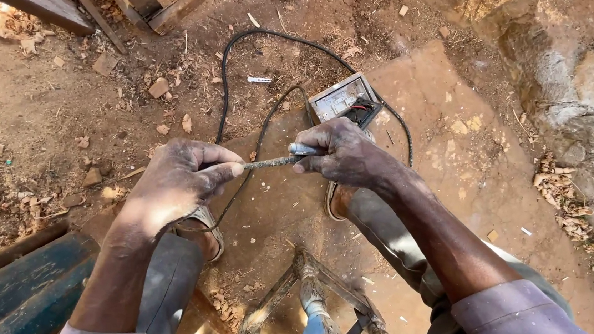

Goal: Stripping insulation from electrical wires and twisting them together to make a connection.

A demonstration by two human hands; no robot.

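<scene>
the left hand (178,178) is pinching the dark end of a thin metal rod (269,162), while the right hand (341,153) is clenching its pale handle end; the rod is spanning the gap between both grips. judging by this, the person is working the rod by hand, and steady opposing hold seems needed. just beyond the right grip an electrical box (342,99) and black cable (227,82) are lying on dirt ground (52,102); a wooden frame (313,312) is crowding below, open room lying leftward.

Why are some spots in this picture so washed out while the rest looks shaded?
Head view: dappled sunlight burns out the top corners and glares on the left hand; the right hand, thin rod and grey box sit in even shade, fairly sharp; wide-angle bending shows at the edges.
</scene>
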